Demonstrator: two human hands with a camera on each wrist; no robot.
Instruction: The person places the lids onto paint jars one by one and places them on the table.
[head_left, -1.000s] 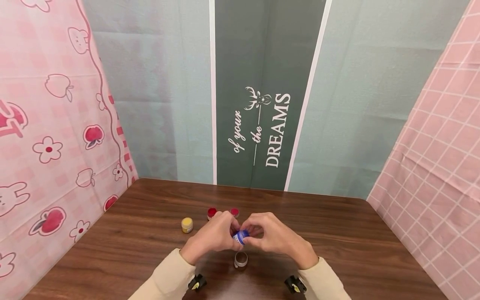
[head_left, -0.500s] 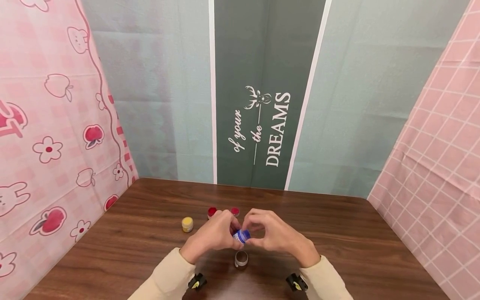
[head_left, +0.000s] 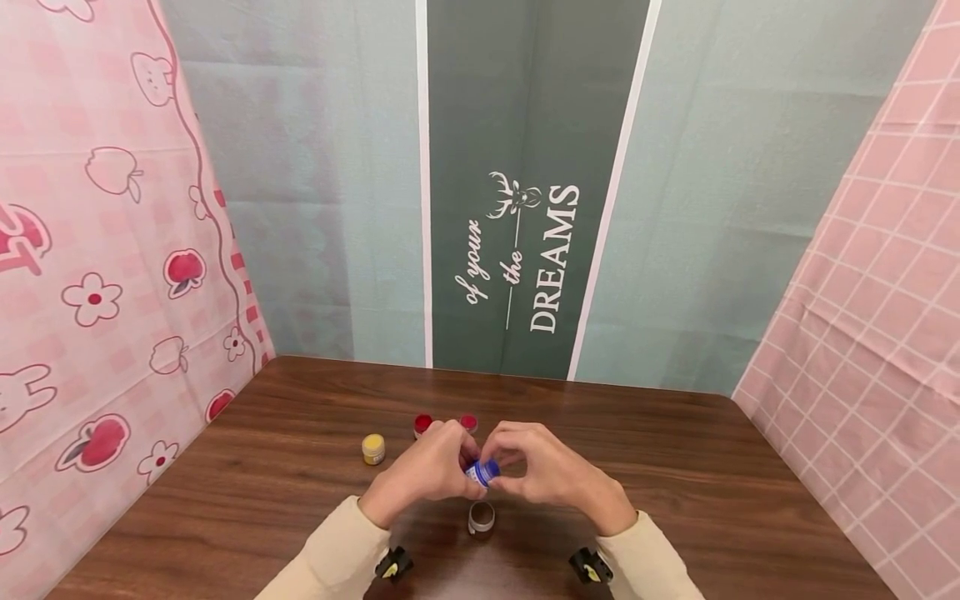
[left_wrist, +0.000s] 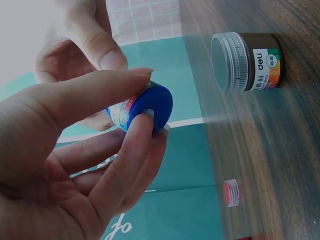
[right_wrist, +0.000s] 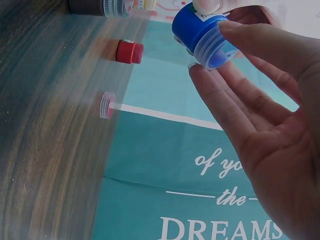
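In the head view, my left hand (head_left: 435,462) holds a small blue paint jar (head_left: 477,474) tilted above the table. Thumb and fingers grip its blue body, as the left wrist view shows. On the jar's other end is a clear ribbed lid (right_wrist: 212,47), and my right hand (head_left: 551,467) pinches its edge between thumb and fingertips. Below both hands stands a brown paint jar (head_left: 482,518) with a clear lid and a label (left_wrist: 266,67). A yellow jar (head_left: 373,448) sits left of my left hand.
Behind my hands are a red jar (head_left: 423,424), partly hidden, and a low clear cap (right_wrist: 107,105) with pinkish red in it. The wooden table (head_left: 675,475) meets a hanging green cloth (head_left: 517,275) at the back. Pink cloths hang at both sides.
My right fingers have shifted slightly around the lid. The left hand stays nearly still with the blue jar, and the other jars have not moved.
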